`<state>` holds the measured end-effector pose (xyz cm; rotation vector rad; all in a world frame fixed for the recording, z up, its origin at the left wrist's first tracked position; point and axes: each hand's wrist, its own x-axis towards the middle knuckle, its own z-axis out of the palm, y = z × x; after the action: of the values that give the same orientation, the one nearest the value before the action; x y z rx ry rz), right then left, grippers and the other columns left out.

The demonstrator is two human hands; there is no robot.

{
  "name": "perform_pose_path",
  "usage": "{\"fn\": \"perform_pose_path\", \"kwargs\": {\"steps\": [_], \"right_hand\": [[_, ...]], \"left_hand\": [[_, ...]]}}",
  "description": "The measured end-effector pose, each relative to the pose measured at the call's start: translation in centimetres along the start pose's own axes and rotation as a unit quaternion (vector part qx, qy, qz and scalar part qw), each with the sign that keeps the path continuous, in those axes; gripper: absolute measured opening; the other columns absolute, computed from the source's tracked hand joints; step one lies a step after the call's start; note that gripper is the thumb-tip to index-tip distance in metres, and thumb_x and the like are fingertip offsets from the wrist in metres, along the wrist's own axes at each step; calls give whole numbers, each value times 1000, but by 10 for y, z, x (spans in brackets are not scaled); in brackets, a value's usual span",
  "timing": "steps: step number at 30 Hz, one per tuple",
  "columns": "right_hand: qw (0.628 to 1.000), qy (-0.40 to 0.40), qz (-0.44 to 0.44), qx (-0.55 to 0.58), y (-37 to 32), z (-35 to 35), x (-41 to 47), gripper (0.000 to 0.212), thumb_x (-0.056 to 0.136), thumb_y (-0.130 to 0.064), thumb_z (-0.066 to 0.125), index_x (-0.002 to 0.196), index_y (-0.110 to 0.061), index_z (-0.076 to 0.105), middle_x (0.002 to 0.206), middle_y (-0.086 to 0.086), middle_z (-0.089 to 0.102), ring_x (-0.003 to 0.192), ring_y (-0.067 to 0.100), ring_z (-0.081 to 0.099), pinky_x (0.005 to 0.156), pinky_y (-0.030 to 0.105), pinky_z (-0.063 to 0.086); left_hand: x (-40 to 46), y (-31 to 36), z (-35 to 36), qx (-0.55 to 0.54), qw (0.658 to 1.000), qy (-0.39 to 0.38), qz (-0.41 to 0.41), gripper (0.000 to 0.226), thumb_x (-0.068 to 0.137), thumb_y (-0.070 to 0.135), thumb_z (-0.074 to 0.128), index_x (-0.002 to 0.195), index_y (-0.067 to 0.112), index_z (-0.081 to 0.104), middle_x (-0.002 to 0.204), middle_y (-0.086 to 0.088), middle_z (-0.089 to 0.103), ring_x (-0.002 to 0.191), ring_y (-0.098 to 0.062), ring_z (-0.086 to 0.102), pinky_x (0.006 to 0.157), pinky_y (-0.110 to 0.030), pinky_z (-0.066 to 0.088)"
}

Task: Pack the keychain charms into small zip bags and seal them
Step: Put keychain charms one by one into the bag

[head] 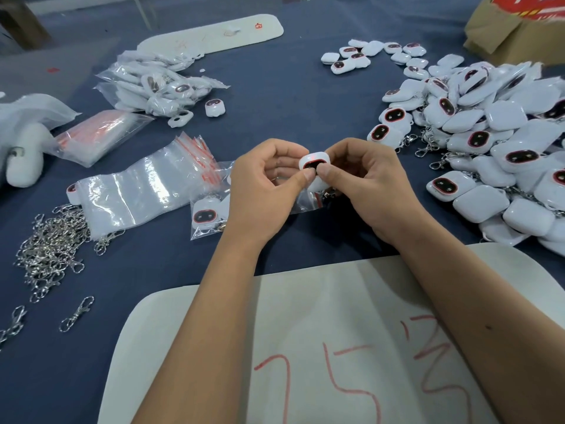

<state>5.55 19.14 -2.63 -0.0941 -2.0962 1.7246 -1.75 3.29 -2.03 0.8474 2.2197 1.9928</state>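
A white keychain charm (315, 159) with a dark, red-rimmed face is held above the blue table between both hands. My left hand (266, 191) pinches its lower edge with thumb and fingers. My right hand (363, 185) grips it from the right, thumb on the face. A clear bag (308, 200) lies just under the hands. A bagged charm (205, 216) lies left of my left wrist. Empty zip bags (143, 191) with red seals lie to the left.
A big heap of loose white charms (495, 142) fills the right side. Packed bags (153, 84) pile at the back left. Metal clasps (49, 249) are heaped at the left edge. A white board (336, 332) with red writing lies under my forearms. A cardboard box (513, 35) stands at the back right.
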Motion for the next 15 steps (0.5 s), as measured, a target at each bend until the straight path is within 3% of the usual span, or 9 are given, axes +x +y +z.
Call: {"fn": "perform_pose_path", "kwargs": {"steps": [5, 10, 15], "right_hand": [[1000, -1, 6, -5, 0, 0, 0, 5, 94, -13, 72, 90, -11, 72, 76, -1, 71, 71, 11, 60, 67, 30, 50], [1000, -18, 13, -20, 0, 2, 1, 7, 96, -12, 72, 102, -14, 74, 86, -2, 78, 76, 9, 68, 72, 25, 55], [1000, 2, 1, -27, 3, 2, 0, 13, 94, -6, 74, 99, -18, 75, 87, 3, 80, 76, 12, 73, 73, 28, 59]], "left_hand": [[0, 0, -1, 1, 1000, -6, 9, 17, 83, 2, 81, 97, 10, 75, 93, 1, 79, 81, -15, 75, 75, -26, 59], [2, -1, 1, -16, 999, 28, 8, 16, 85, 2, 79, 99, 6, 74, 96, -3, 79, 86, -22, 76, 80, -36, 63], [1, -1, 4, -4, 999, 31, 11, 15, 86, 4, 79, 99, 9, 75, 95, -1, 79, 86, -20, 76, 81, -35, 63]]}}
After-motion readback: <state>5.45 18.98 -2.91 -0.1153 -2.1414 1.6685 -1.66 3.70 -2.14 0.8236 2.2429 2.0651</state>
